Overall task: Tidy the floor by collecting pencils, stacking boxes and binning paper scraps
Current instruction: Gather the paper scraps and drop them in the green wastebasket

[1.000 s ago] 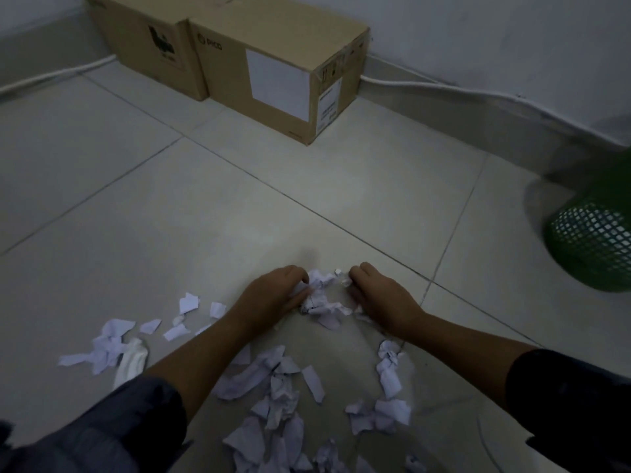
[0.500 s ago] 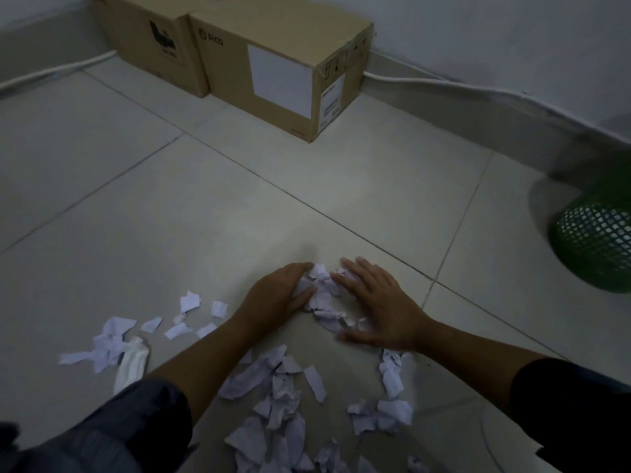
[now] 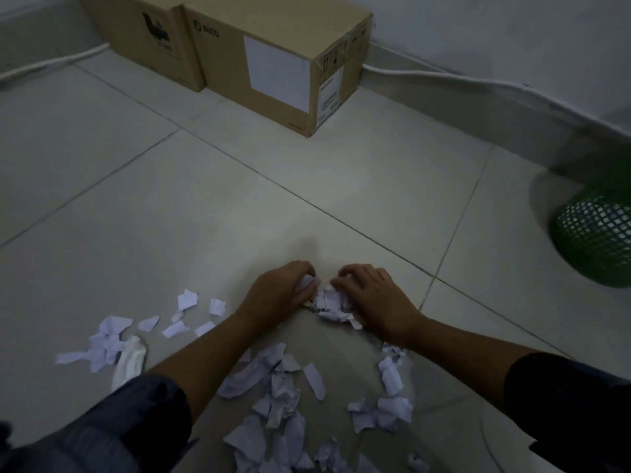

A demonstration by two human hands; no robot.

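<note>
1. A small clump of paper scraps [image 3: 329, 300] is gathered on the tiled floor [image 3: 211, 213] between both hands.
2. The left hand [image 3: 278, 293] is curled around the clump's left side, with a scrap held under its fingers.
3. The right hand [image 3: 372, 298] is curled over the clump's right side.
4. More scraps [image 3: 273, 397] are scattered nearer the person.
5. Two cardboard boxes [image 3: 273, 56] are seen side by side at the wall, and a green mesh bin [image 3: 597, 237] far right.

Dim, bluish, grainy wide-angle view, brightest mid-floor, with edges bowed, darkened and slightly smeared.
</note>
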